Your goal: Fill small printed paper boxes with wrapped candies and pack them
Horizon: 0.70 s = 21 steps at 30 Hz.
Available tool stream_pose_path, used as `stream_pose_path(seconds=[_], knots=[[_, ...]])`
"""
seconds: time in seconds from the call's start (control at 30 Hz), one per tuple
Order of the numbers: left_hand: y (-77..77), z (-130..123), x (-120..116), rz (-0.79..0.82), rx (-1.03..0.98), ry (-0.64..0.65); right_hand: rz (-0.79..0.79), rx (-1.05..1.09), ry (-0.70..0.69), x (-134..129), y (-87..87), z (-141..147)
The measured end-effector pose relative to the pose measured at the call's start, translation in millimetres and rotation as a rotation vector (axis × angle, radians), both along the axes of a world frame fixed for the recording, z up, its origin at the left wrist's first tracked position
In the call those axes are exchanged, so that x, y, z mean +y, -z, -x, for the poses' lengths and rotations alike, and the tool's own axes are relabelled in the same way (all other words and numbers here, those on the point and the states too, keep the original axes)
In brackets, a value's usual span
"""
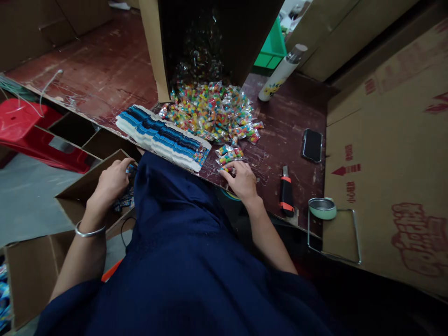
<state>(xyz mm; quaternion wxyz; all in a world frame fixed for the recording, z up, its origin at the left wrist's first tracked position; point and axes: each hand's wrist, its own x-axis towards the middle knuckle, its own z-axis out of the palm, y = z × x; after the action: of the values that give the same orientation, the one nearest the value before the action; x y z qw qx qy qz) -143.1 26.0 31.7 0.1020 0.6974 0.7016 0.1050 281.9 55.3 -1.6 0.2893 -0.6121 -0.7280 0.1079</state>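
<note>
My right hand [241, 181] is at the table's front edge, thumb and fingers closed on a small clear candy packet [226, 169]. More packets of colourful candies lie just beyond its fingertips, in front of a large candy packet pile [213, 112]. To its left stretches a fanned row of blue-and-white printed cards [163, 137]. My left hand [114, 179] is lowered over an open cardboard box [82, 189] beside my lap, fingers curled. Something small and blue shows at its fingertips, but I cannot make out what. Dark blue packets [124, 201] lie in that box.
A tipped carton [150, 42] opens onto the pile. Rightward are a white bottle [280, 74], a phone [312, 145], a box cutter [286, 193] with blade out, and a green-rimmed bowl [322, 208]. A red stool [31, 130] stands left; a large carton [392, 163] borders the right.
</note>
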Motion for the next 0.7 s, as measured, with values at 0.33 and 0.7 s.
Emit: stream_pose_path(seconds=[0.33,0.7], knots=[[13.3,-84,-1,0.025,-0.420,0.257,0.068,0.017,-0.328,32,0.3,76],[23.3,-119,-8,0.297,-1.019,0.229,0.049,0.022,-0.323,28,14.8,64]])
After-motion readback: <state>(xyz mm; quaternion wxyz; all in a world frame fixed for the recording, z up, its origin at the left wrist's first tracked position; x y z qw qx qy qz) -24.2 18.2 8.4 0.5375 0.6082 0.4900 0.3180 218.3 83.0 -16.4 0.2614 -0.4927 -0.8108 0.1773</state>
